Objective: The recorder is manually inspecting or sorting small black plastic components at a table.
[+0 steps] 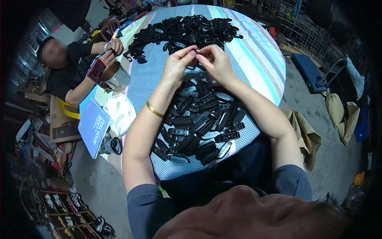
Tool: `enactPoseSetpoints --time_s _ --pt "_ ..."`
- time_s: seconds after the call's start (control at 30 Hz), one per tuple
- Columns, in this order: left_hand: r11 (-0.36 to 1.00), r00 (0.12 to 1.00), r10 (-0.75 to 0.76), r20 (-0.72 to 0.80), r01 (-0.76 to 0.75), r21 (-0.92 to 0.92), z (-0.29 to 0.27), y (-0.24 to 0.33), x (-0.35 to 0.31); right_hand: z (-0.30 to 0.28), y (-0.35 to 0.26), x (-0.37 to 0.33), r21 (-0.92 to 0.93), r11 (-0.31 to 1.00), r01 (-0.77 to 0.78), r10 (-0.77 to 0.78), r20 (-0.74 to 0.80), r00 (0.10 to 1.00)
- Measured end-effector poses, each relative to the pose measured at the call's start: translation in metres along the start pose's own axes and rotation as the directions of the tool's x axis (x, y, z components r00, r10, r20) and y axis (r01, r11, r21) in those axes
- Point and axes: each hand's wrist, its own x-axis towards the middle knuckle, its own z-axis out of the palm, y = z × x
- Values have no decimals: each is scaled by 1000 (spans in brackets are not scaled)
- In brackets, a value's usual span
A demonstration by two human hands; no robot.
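My left hand [178,65], with a gold bangle on its forearm, and my right hand [218,63] meet above the middle of the table. Both hands are closed, thumb and fingertips pinched together almost touching. Whatever they pinch is too small or hidden to make out. Just beyond them spreads a wide heap of small black plastic pieces [191,34]. Closer to my body lies a second pile of larger, elongated black plastic pieces [199,119], some showing slotted frames and others smooth rounded backs. My forearms pass on either side of this nearer pile.
A round table [254,59] carries a striped, patterned cloth. At its left are a metal cup [117,76], a white plastic bag [120,111] and a blue booklet [94,123]. Another person [59,67] sits there, hands over the table edge. A blue platform trolley [308,71] stands right.
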Motion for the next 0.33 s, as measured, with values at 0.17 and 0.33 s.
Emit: enactPoseSetpoints --time_s 0.17,0.33 --pt "998 989 38 140 -45 44 -9 18 0 -7 0 5 251 827 -502 364 442 820" --pt "990 978 64 197 -87 108 -14 20 -2 -6 5 2 0 996 -91 84 383 920"
